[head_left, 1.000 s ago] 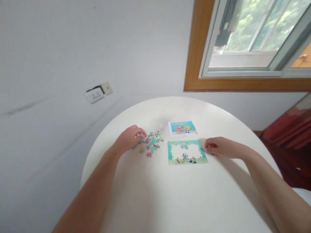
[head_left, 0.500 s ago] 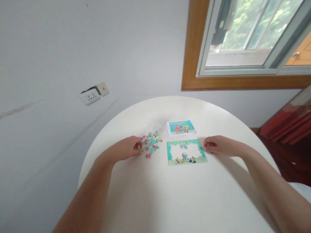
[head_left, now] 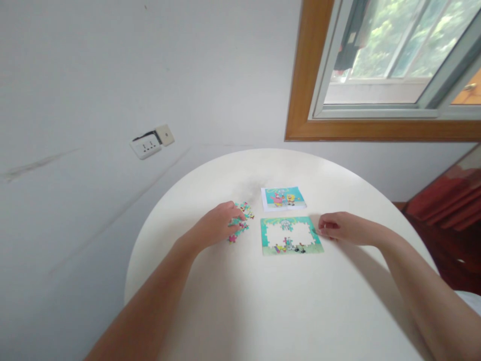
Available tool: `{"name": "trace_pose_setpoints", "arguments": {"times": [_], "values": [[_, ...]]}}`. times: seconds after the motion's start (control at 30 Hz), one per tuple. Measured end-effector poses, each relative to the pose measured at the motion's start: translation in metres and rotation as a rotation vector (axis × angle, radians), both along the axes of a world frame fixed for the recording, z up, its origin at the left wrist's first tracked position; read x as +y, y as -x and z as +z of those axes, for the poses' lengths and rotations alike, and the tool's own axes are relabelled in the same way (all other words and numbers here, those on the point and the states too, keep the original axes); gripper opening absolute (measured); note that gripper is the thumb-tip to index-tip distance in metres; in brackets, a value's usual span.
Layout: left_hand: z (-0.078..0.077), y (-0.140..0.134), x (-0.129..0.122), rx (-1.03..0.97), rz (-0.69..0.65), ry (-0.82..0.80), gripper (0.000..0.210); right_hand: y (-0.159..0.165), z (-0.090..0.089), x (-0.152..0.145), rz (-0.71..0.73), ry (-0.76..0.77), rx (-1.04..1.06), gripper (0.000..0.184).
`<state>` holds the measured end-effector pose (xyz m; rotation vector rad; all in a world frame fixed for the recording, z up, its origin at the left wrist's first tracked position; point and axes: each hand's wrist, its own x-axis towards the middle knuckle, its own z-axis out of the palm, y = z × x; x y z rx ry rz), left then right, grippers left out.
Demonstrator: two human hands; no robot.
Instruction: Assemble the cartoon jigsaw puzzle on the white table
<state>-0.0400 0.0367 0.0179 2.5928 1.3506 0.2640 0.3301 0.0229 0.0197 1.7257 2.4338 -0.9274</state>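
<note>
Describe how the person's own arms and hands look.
Both the left hand and the right hand are ungloved. The left forearm and right forearm are uncovered by sleeves as far as they show, and no watch or bracelet is visible. Nail details are too small to make out.

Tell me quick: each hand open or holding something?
Left hand: over puzzle pieces; can't tell if holding one.
Right hand: curled beside the puzzle frame; grip unclear.

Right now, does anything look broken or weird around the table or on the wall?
Yes: the white rectangular wall socket has a dark gap along its upper edge, so it may be loose. Also, a grey smudgy patch dulls the round white table beyond the colourful jigsaw pieces.
</note>
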Motion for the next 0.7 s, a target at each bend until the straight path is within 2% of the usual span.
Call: {"name": "trace_pose_setpoints", "arguments": {"times": [0.7], "values": [[-0.0086,-0.0017,0.0037,-0.09,-0.055,0.034,0.015,-0.0024,-0.0026,0.0027,0.027,-0.042,-0.009,0.022]]}}
